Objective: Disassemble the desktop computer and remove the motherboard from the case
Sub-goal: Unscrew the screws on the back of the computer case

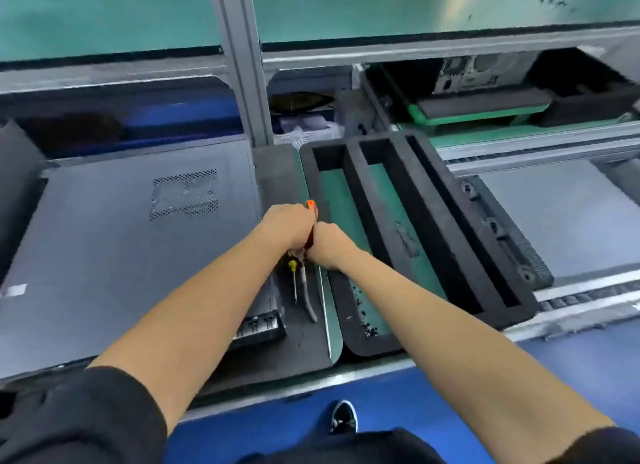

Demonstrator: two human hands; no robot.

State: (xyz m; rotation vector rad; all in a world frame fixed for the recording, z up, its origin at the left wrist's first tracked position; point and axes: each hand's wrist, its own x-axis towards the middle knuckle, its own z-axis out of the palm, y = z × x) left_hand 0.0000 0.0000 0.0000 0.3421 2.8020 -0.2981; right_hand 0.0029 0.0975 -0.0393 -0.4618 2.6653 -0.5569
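Workbench on a conveyor line, grey frame posts, blue floor below. PC case lies flat on the left of the bench with its side panel on and the vent grille facing up — nothing opened as far as I can see, so the motherboard is inside and out of sight. Basically the whole job is left: panel off, cables and screws out, board lifted.

Just right of the case, both hands meet over a dark mat. Left hand and right hand are both curled around an orange-handled screwdriver; its tip is hidden, so I can't tell what it's pointed at. Looks to me like tool pickup, not actual unscrewing yet.

Below the hands on the mat sit a small yellow-handled driver and a grey tool beside it. Further right is a black foam tray with long slots — a few dark bits, maybe screws, in the nearest one.
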